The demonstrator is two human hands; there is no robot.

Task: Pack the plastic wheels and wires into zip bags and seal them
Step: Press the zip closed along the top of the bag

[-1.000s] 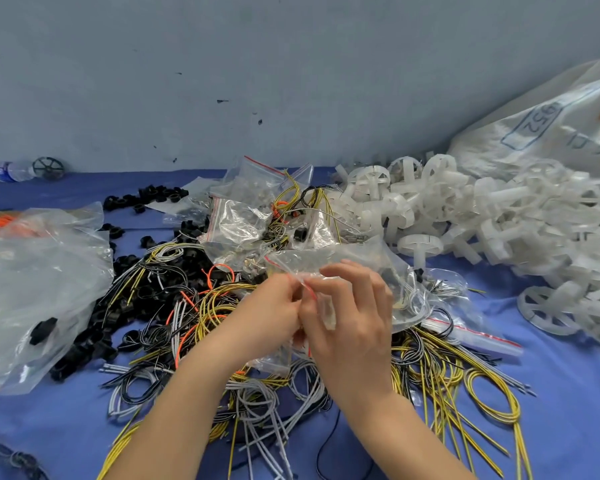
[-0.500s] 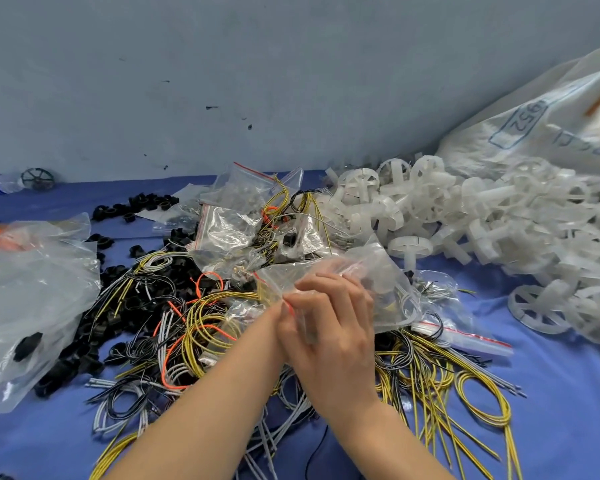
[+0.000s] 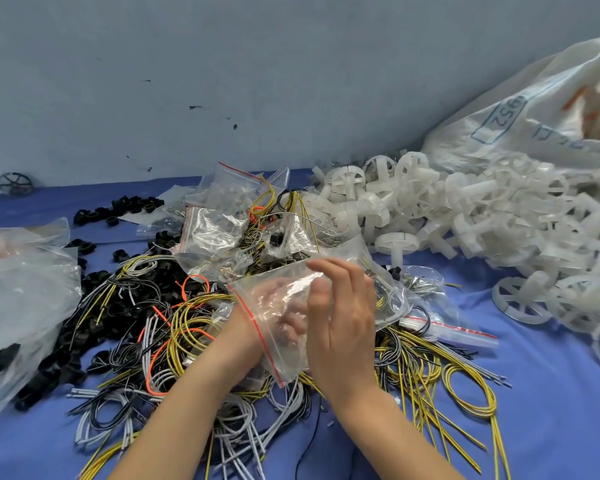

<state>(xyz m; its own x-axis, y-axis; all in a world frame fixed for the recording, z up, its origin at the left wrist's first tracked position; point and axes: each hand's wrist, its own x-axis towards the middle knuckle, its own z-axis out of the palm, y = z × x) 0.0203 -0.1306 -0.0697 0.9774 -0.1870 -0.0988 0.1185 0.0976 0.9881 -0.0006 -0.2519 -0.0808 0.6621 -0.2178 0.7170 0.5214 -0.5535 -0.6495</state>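
Observation:
A clear zip bag (image 3: 274,351) with a red seal line hangs open over the wire heap. My left hand (image 3: 246,336) is pushed inside its mouth, and its fingers show only dimly through the plastic. My right hand (image 3: 343,323) holds the bag's right side, thumb against the plastic and fingers raised behind it. Yellow, white, black and orange wires (image 3: 187,327) lie tangled under both hands. A heap of white plastic wheels (image 3: 465,216) lies at the back right.
Several zip bags (image 3: 222,230) are piled behind my hands, and another bag (image 3: 447,327) lies to the right. Small black parts (image 3: 66,341) and a big clear bag (image 3: 21,299) are on the left. A white sack (image 3: 534,109) stands at the far right.
Both hands were pinching the bag's mouth together. Now my left hand has gone inside the bag and the mouth is spread open. My right hand has shifted to the bag's right side.

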